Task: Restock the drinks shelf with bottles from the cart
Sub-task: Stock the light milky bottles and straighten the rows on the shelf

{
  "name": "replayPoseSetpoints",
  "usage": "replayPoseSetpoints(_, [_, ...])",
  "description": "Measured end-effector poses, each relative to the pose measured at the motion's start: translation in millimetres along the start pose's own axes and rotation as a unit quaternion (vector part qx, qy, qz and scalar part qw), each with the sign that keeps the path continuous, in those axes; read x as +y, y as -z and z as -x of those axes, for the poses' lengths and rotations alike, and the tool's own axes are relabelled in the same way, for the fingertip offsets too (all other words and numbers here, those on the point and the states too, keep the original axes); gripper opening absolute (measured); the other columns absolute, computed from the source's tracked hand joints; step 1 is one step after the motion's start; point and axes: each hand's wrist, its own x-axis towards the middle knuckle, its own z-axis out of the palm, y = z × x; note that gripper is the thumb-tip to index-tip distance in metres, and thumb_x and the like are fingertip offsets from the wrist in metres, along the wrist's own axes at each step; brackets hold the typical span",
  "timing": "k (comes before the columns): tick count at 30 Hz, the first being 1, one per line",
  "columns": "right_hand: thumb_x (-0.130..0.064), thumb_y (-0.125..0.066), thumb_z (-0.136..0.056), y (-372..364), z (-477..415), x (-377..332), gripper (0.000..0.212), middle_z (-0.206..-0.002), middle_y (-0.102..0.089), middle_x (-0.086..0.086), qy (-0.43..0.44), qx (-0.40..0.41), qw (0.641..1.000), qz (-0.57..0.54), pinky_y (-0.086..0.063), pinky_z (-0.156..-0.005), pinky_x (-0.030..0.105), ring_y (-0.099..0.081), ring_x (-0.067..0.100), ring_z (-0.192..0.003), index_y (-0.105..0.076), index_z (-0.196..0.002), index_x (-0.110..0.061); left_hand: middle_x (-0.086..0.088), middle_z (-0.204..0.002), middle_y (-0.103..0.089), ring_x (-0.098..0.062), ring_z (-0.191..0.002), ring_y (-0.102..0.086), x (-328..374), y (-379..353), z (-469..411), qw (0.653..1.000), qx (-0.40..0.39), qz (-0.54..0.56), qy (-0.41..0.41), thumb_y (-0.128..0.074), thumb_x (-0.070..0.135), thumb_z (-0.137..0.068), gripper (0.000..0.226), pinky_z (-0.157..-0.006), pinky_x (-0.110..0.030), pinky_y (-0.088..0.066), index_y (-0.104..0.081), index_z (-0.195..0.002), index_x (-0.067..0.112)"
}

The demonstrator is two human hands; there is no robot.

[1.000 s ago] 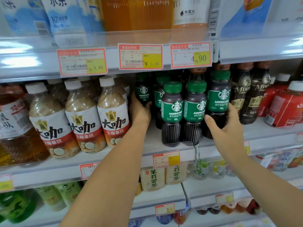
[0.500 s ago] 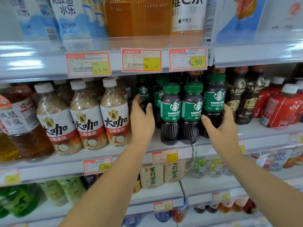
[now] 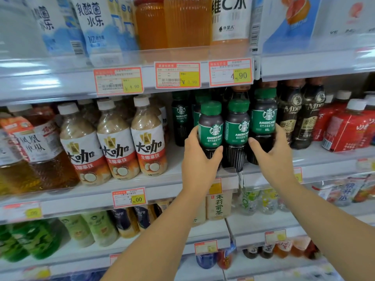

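Head view. Middle shelf (image 3: 162, 186), right of centre, front row: left Americano bottle (image 3: 211, 126), green cap, upright, gripped low by the left hand (image 3: 199, 161), thumb across the dark ribbed base, fingers curled round its left side. Middle Americano bottle (image 3: 237, 130), upright just beside it, stood between the two hands; contact with either hand could not be told. Right Americano bottle (image 3: 263, 118), set a little farther in, gripped by the right hand (image 3: 273, 159), thumb on the front of the dark lower body, fingers wrapped round the right side. Further green-capped bottles (image 3: 180, 118) ranked behind, far in the bay. Left of these: white-capped milk-coffee bottles (image 3: 149, 138) in a row, then an amber tea bottle (image 3: 46, 159) at the far left. Just right of the Americano group: dark MDO coffee bottles (image 3: 290, 118), then red bottles (image 3: 349, 128). Upper shelf rim hung with red-and-yellow price tags (image 3: 177, 75); above them, orange drink bottles (image 3: 172, 23) and white-and-blue bottles (image 3: 95, 27). Lower shelf, near: pale jasmine-tea bottles (image 3: 218, 205) below the hands, green bottles (image 3: 34, 238) at the left.
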Motion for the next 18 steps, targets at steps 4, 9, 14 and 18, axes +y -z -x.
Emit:
replayPoseSetpoints(4, [-0.019, -0.065, -0.085, 0.1, -0.6, 0.3, 0.054, -0.115, -0.054, -0.011, -0.004, -0.001, 1.0, -0.012, -0.038, -0.086, 0.013, -0.051, 0.002, -0.105, -0.04, -0.133, -0.019, 0.002, -0.132, -0.044, -0.005, -0.118, -0.041, -7.2, 9.7, -4.9, 0.998, 0.066, 0.003, 0.022, -0.063, 0.013, -0.085, 0.066, -0.094, -0.014, -0.031, -0.03, -0.141, 0.02])
replayPoseSetpoints(9, [-0.019, -0.065, -0.085, -0.5, -0.8, 2.2, 0.053, -0.114, -0.053, -0.014, -0.007, -0.005, 1.0, -0.018, -0.036, -0.081, 0.001, -0.05, -0.002, -0.102, -0.041, -0.132, -0.021, -0.005, -0.135, -0.046, -0.018, -0.123, -0.045, -21.7, 14.3, -43.7, 0.994, 0.06, 0.027, 0.089, -0.06, 0.002, -0.085, 0.069, -0.094, -0.02, -0.033, -0.026, -0.144, 0.014])
replayPoseSetpoints(14, [-0.019, -0.064, -0.085, -0.6, -1.4, 4.3, 0.053, -0.112, -0.053, -0.019, -0.001, -0.006, 1.0, -0.02, -0.035, -0.079, -0.004, -0.051, -0.007, -0.099, -0.041, -0.132, -0.021, -0.008, -0.138, -0.047, -0.021, -0.125, -0.046, -33.4, 10.4, -67.4, 0.989, 0.055, 0.053, 0.13, -0.057, 0.0, -0.088, 0.07, -0.094, -0.019, -0.032, -0.019, -0.145, 0.011])
replayPoseSetpoints(18, [-0.017, -0.064, -0.085, 0.1, -1.9, 5.1, 0.049, -0.109, -0.052, -0.024, 0.007, -0.009, 1.0, -0.025, -0.035, -0.079, -0.004, -0.05, -0.013, -0.099, -0.041, -0.128, -0.025, -0.009, -0.136, -0.048, -0.022, -0.124, -0.046, -42.6, 10.2, -72.7, 0.991, 0.055, 0.038, 0.119, -0.056, 0.002, -0.089, 0.064, -0.094, -0.021, -0.032, -0.023, -0.143, 0.01])
